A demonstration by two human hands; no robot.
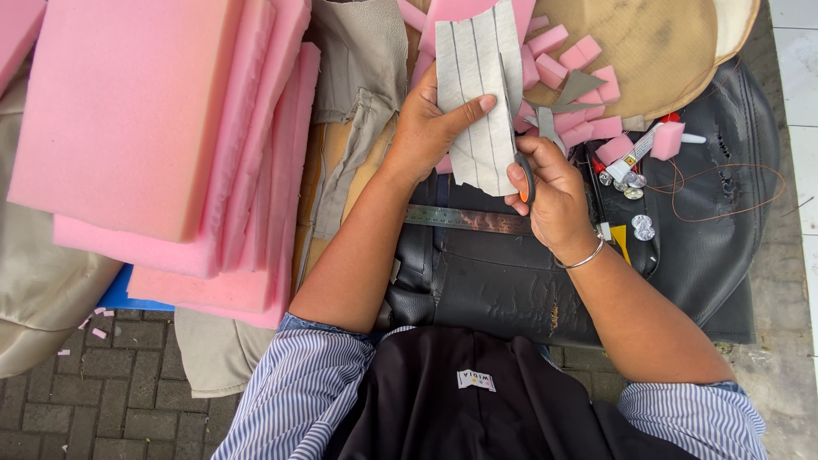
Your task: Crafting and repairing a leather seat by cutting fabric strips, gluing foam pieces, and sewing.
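Head view, centre top of the frame: the left hand [426,128] grips a grey lined sheet [477,94]; the right hand [550,187] is clenched on orange-handled scissors [521,153] at its right edge; the cut reaches partway up, most lines uncut; pink foam slabs [145,119] fill the upper left.

I can't see the scissors [521,128] whole: handles sit inside my right hand [550,192], blade edge-on vs the lined sheet [475,94], whose top runs off frame. My left hand [426,128] covers the sheet's left edge. Steel ruler [464,220] is partly under both wrists. Foam slabs [145,111] cut off top & left. Small shiny round bits [635,183] too small to ID.
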